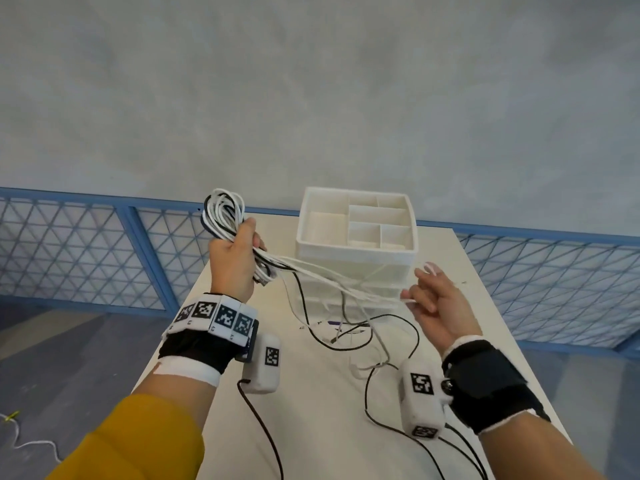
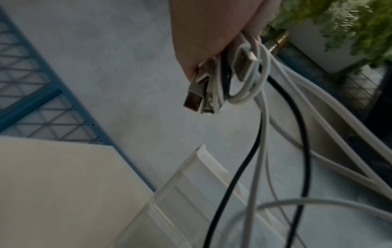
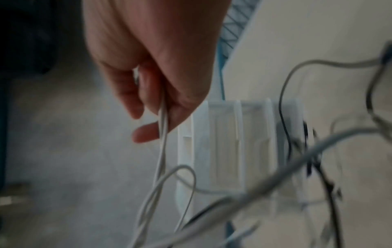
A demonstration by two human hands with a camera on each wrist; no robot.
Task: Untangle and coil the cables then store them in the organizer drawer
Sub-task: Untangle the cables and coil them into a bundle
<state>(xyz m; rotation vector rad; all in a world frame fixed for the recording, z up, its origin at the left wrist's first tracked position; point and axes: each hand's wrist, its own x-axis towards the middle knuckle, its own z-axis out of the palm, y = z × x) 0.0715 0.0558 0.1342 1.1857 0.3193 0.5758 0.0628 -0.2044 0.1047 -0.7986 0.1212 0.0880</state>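
Observation:
My left hand is raised over the table's far left and grips a coiled bundle of white and black cables. Several USB plugs hang below its fist in the left wrist view. White strands stretch from the bundle to my right hand, which holds them loosely between curled fingers; the right wrist view shows white cable running through that hand. Loose black and white cable ends trail on the table. The white organizer, with open top compartments and drawers below, stands behind the strands.
The pale table ends close behind the organizer, with a blue mesh railing beyond and grey floor below. Black sensor leads run from my wrist units. A white cord lies on the floor at left.

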